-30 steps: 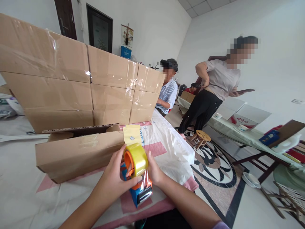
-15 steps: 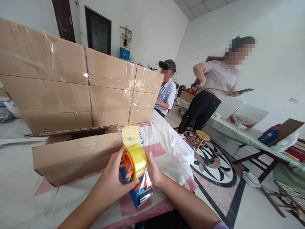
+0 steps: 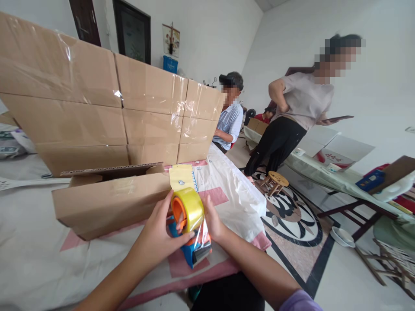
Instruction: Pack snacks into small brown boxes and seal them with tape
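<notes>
Both my hands hold a tape dispenser (image 3: 194, 248) with a blue and orange body and a yellow roll of clear tape (image 3: 189, 208) on it, just above the table's near edge. My left hand (image 3: 158, 235) wraps the left side, its thumb pressed on the roll. My right hand (image 3: 214, 220) grips the right side behind the roll. A strip of clear tape runs down from the roll to the dispenser's mouth. A long, low cardboard box (image 3: 110, 201) with an open flap lies just beyond my hands.
A stack of taped cardboard boxes (image 3: 106, 103) fills the back of the table, which has a white and pink plastic cover (image 3: 233, 194). A seated person (image 3: 229, 123) and a standing person (image 3: 292, 112) are to the right. A small wooden stool (image 3: 275, 181) stands on the patterned floor.
The view has shifted slightly; my hands and the dispenser sit a little higher and to the right in the frame. The grip on the dispenser is unchanged.
</notes>
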Available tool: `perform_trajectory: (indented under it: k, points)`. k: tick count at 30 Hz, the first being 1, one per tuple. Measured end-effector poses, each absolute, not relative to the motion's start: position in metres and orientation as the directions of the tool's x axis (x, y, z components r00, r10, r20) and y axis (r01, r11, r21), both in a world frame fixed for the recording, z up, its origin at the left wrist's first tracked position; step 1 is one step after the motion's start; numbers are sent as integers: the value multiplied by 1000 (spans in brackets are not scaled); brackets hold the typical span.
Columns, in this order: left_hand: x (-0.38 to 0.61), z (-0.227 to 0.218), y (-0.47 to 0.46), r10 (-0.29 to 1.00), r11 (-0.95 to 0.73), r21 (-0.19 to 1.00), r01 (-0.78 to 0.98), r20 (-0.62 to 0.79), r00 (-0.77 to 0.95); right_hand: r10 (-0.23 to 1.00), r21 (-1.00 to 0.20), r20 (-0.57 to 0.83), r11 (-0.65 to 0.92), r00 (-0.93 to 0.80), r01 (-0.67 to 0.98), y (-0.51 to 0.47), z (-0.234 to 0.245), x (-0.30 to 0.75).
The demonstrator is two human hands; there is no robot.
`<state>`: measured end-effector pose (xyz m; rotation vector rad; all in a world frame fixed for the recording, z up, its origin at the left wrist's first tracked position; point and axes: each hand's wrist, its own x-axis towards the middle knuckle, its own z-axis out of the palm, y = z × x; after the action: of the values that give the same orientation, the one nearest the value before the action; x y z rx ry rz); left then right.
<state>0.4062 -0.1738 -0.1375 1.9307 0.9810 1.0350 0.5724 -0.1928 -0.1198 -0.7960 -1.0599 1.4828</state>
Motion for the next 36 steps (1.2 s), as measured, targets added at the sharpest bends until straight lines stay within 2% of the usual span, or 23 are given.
perform_trajectory:
  k: [9, 14, 17, 20, 22, 24, 27, 30, 33, 36]
  points:
    - [409, -122, -178, 894, -269, 951, 154, 187, 408, 972, -955, 81, 13, -219, -296, -195, -116, 574]
    - [404, -122, -176, 877, -317, 925, 210, 201, 436, 985, -954, 89, 42, -148, -297, -194, -114, 573]
    - [402, -118, -179, 882, -407, 843, 352, 264, 390, 985, -948, 128, 88, -113, -307, -192, -112, 573]
    - [402, -112, -186, 846, -533, 695, 483, 435, 308, 983, -946, 177, 153, -58, -286, -191, -110, 576]
    - [403, -107, -192, 802, -594, 638, 490, 517, 299, 977, -940, 215, 203, -14, -276, -191, -111, 578]
    - [403, -103, -196, 780, -625, 656, 423, 517, 352, 967, -931, 251, 250, 31, -267, -191, -113, 579]
    - [404, -98, -198, 784, -548, 803, 235, 395, 479, 957, -924, 277, 289, 82, -251, -190, -115, 580]
    - [407, -96, -198, 819, -319, 936, 145, 195, 540, 953, -920, 288, 303, 96, -247, -188, -118, 580]
    - [413, -96, -199, 852, -91, 978, 190, -22, 524, 932, -901, 354, 362, 78, -239, -186, -123, 581]
    - [418, -97, -201, 844, 26, 981, 193, -125, 521, 920, -890, 386, 390, 66, -237, -184, -128, 582]
